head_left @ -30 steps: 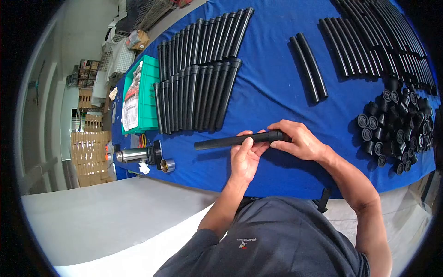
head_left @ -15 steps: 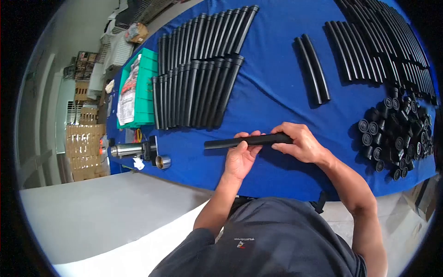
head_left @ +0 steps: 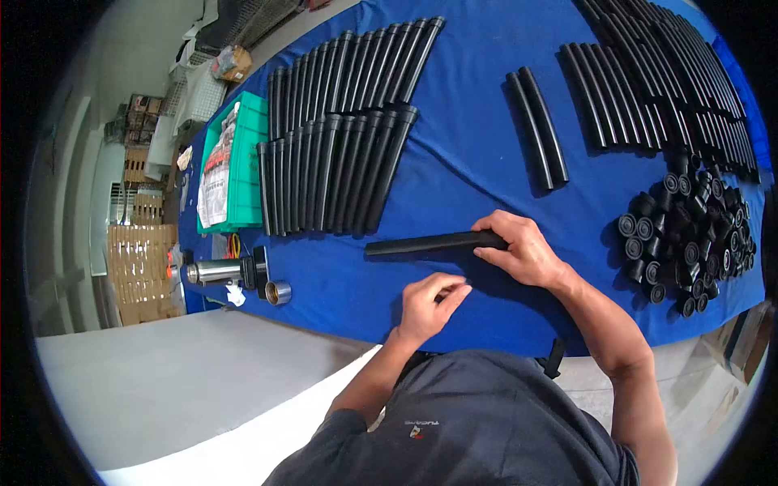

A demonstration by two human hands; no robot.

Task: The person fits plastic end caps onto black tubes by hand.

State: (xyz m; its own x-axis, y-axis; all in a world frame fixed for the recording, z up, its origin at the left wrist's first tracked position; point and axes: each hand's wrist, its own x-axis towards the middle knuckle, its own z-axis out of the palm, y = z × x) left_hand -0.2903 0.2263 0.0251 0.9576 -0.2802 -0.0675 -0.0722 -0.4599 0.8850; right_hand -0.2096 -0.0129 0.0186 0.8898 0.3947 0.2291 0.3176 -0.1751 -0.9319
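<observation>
My right hand (head_left: 523, 247) is wrapped round one end of a black tube (head_left: 421, 243), which points left over the blue cloth. Below the tube and apart from it is my left hand (head_left: 431, 306), its thumb and fingertips pinched together. Whatever may be between those fingertips is too small to make out. Ahead of my hands lie two loose black tubes (head_left: 536, 130) side by side. To the right is a heap of black end caps (head_left: 689, 243). Two rows of capped black tubes (head_left: 332, 174) lie to the left.
A green crate (head_left: 250, 162) with a printed bag stands on the left. Near it are a steel flask (head_left: 215, 271) and a steel cup (head_left: 278, 292). Many more black tubes (head_left: 673, 81) cover the far right of the blue tablecloth (head_left: 462, 154).
My left hand has let go of the tube and drawn down towards me, its fingers closing into a pinch. The right hand keeps its hold on the tube. The view has shifted slightly.
</observation>
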